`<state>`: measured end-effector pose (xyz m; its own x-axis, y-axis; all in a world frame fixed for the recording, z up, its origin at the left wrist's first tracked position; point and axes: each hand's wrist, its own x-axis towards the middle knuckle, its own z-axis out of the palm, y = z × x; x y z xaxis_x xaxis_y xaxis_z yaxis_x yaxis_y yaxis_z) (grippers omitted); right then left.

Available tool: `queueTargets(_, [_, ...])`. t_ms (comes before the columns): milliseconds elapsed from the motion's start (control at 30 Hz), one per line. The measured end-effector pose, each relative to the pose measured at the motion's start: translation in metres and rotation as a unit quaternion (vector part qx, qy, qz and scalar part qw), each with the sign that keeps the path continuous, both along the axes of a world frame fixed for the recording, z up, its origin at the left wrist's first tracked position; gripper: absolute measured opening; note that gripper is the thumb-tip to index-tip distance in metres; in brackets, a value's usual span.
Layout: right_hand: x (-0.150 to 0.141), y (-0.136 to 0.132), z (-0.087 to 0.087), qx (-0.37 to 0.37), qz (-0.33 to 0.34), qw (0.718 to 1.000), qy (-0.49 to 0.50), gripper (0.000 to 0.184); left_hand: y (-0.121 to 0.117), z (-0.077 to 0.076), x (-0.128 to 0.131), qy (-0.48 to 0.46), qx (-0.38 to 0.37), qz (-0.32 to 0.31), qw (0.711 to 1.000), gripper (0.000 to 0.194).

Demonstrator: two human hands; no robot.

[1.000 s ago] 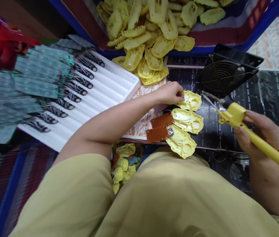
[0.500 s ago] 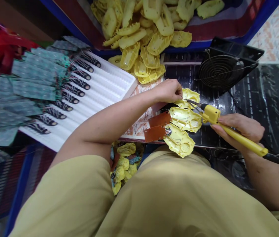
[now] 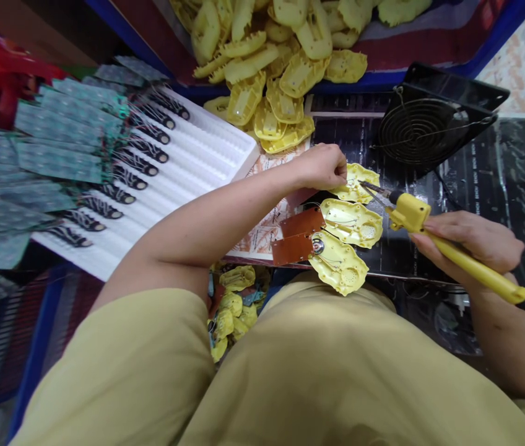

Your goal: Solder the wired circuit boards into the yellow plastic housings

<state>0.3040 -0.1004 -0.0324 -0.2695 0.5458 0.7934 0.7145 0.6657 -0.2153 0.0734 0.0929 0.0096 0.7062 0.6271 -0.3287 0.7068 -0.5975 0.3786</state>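
Head view: below-left of the black fan [image 3: 413,131], the left hand [image 3: 324,166] is at the far yellow shell [image 3: 356,174], likely steadying it, though I cannot tell its grip; below the fan, the right hand [image 3: 480,238] clamps the soldering tool [image 3: 411,212], tip angled over that shell; 2 nearer shells [image 3: 353,217] lie below-left, seemingly for easy reach

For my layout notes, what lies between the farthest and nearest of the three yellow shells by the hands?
The middle yellow shell, open side up, as the head view shows.

Head-worn view, facing forward and steeply down, over the shirt [image 3: 327,359], near both hands [image 3: 324,166]
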Motion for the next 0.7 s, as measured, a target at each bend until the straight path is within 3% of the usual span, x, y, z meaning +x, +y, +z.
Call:
queueTargets(400, [-0.008,0.012,0.001,0.011,0.044,0.999,-0.012,0.026,0.008,-0.008,-0.004,-0.039,-0.027,-0.003,0.999,0.024])
queueTargets(700, [-0.001,0.005,-0.001,0.019,-0.003,1.000,-0.003,0.024,0.003,-0.001,0.000,-0.015,-0.017,0.009,1.000,0.021])
